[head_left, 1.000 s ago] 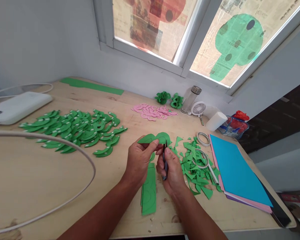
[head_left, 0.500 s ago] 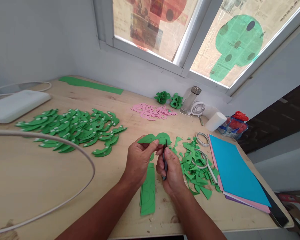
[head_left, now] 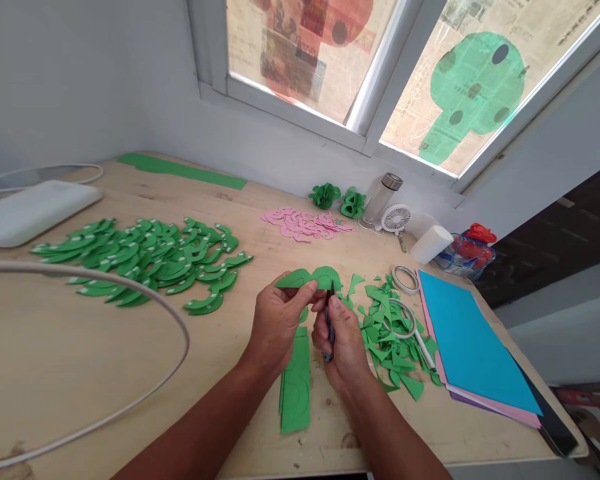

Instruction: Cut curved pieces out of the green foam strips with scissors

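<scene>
My left hand pinches a green paper piece with curved outlines drawn on it. Dark-handled scissors are gripped in my right hand, their tips at the right part of that paper. Below the hands lie green paper strips with drawn curves. To the right, green paper scraps are heaped around and under a white-handled magnifying glass. At the left, many curved green cutouts with small white marks lie piled.
Pink cutouts, two green paper balls, a bottle and a small fan stand or lie at the back. Blue sheets are stacked at right beside a tape roll. A white cable arcs across the left foreground.
</scene>
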The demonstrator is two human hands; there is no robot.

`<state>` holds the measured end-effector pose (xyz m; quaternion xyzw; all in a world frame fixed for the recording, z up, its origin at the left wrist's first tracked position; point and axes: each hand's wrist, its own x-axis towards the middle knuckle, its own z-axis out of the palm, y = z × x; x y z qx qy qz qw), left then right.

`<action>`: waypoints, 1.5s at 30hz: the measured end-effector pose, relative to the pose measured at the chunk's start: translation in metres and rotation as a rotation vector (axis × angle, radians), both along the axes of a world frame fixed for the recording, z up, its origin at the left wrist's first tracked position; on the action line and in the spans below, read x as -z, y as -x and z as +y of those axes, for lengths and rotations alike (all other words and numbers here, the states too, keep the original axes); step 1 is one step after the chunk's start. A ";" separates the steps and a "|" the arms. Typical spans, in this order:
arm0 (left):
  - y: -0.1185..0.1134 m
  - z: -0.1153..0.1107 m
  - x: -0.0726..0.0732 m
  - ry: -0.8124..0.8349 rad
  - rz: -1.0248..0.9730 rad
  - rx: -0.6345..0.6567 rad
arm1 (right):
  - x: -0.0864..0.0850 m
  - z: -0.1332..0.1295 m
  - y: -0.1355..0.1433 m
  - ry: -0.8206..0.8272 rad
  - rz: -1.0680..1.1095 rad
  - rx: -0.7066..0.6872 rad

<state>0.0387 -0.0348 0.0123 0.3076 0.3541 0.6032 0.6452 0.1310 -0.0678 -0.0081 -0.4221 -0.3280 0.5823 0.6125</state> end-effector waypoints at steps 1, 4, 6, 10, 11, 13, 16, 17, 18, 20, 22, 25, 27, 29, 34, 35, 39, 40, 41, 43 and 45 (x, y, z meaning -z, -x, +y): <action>0.000 0.000 0.001 -0.001 0.000 -0.002 | 0.000 0.000 0.000 0.001 0.001 -0.001; -0.001 0.000 0.003 -0.005 -0.002 -0.003 | 0.000 0.000 0.000 0.000 0.003 -0.002; -0.001 0.000 0.004 -0.012 -0.005 0.000 | 0.000 0.000 0.000 -0.001 0.005 0.000; 0.000 0.001 0.005 -0.025 -0.004 0.001 | -0.001 -0.001 0.001 0.007 -0.001 0.009; 0.000 0.001 0.005 -0.026 -0.002 0.003 | -0.001 -0.001 0.001 0.009 -0.003 0.011; 0.000 0.002 0.005 -0.028 0.003 0.010 | -0.001 -0.001 0.001 0.013 -0.006 0.017; 0.000 0.002 0.004 -0.022 -0.004 0.018 | -0.001 0.000 0.001 0.017 -0.016 0.023; 0.000 0.002 0.003 -0.018 -0.009 0.021 | -0.001 0.000 0.001 0.018 -0.020 0.024; 0.000 0.001 0.003 -0.012 -0.014 0.023 | -0.001 0.000 0.000 0.019 -0.024 0.025; 0.000 0.001 0.001 -0.004 -0.018 0.026 | -0.001 0.001 0.000 0.022 -0.029 0.026; 0.000 0.001 0.001 0.000 -0.021 0.030 | -0.001 0.001 0.000 0.025 -0.032 0.028; 0.001 0.001 0.000 0.003 -0.022 0.031 | -0.001 0.001 0.001 0.028 -0.034 0.032; 0.001 0.001 -0.001 0.006 -0.023 0.028 | -0.001 0.001 0.001 0.029 -0.036 0.032; 0.001 0.001 -0.002 0.012 -0.026 0.027 | -0.001 0.001 0.001 0.031 -0.040 0.030; 0.002 0.000 -0.003 0.023 -0.015 0.034 | 0.001 0.001 0.001 0.039 -0.043 0.049; 0.002 0.000 -0.003 0.023 -0.017 0.032 | 0.001 0.001 0.001 0.042 -0.045 0.051; 0.002 0.000 -0.003 0.027 -0.017 0.030 | 0.000 0.001 0.001 0.047 -0.058 0.055; 0.002 0.000 -0.003 0.028 -0.013 0.030 | -0.001 0.001 0.001 0.046 -0.062 0.059; 0.002 0.000 -0.003 0.031 -0.009 0.031 | -0.002 0.001 0.001 0.045 -0.065 0.062; 0.002 0.001 -0.002 0.036 -0.004 0.030 | -0.003 0.001 0.001 0.045 -0.071 0.064; 0.002 0.001 -0.002 0.041 -0.006 0.028 | -0.004 0.001 0.002 0.049 -0.079 0.063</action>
